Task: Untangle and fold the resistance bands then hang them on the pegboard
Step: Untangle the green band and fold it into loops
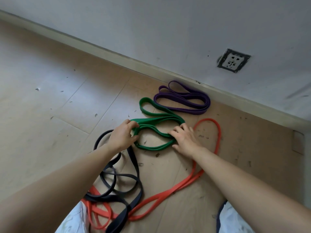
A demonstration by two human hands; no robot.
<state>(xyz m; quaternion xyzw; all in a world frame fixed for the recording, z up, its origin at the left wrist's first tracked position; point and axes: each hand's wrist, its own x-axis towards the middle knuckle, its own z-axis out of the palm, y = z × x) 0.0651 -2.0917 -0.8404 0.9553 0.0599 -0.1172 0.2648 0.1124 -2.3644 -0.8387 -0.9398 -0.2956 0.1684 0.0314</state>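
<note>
A green resistance band [152, 121] lies in several loops on the cardboard-covered floor. My left hand [123, 135] pinches its left end, fingers closed around the gathered strands. My right hand [184, 137] presses and grips the strands at the right end. A purple band [183, 100] lies folded in neat loops beyond it, near the wall. An orange band [217, 132] runs in a long loop to the right and back toward my knees. A black band [133, 182] lies tangled with the orange one at lower left. No pegboard is in view.
A sheet of cardboard [185, 174] covers the floor under the bands, with small debris scattered on it. The baseboard [151, 66] and white wall run diagonally behind. A wall socket [233, 61] sits low on the wall. My knees [235, 221] show at the bottom.
</note>
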